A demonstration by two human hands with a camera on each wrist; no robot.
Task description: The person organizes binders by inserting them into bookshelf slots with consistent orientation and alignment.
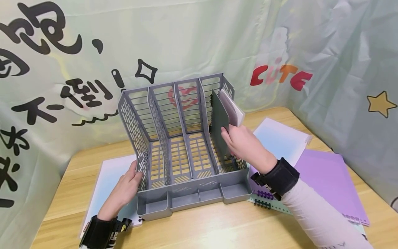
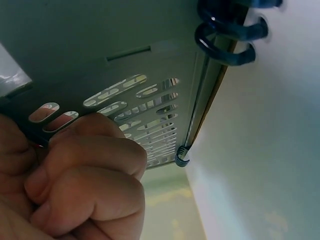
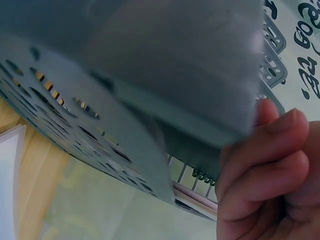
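A grey desktop file organizer (image 1: 194,197) stands on the table, with upright dividers and small front trays. My left hand (image 1: 125,186) grips its left side wall; in the left wrist view that hand's curled fingers (image 2: 100,195) lie against the slotted wall (image 2: 145,105). In the rightmost compartment, my right hand (image 1: 245,145) holds a dark green spiral notebook (image 1: 220,121) by its near edge, thumb on the cover. White and pinkish pages (image 1: 232,109) show on its right side. The right wrist view has the notebook (image 3: 185,65) large and blurred beside the curled fingers (image 3: 265,170).
A pale blue notebook (image 1: 107,176) lies left of the organizer, partly under the left arm. On the right lie another pale blue notebook (image 1: 280,138) and a purple spiral notebook (image 1: 326,183), partly behind the right arm. A printed cloth (image 1: 192,41) hangs behind the table.
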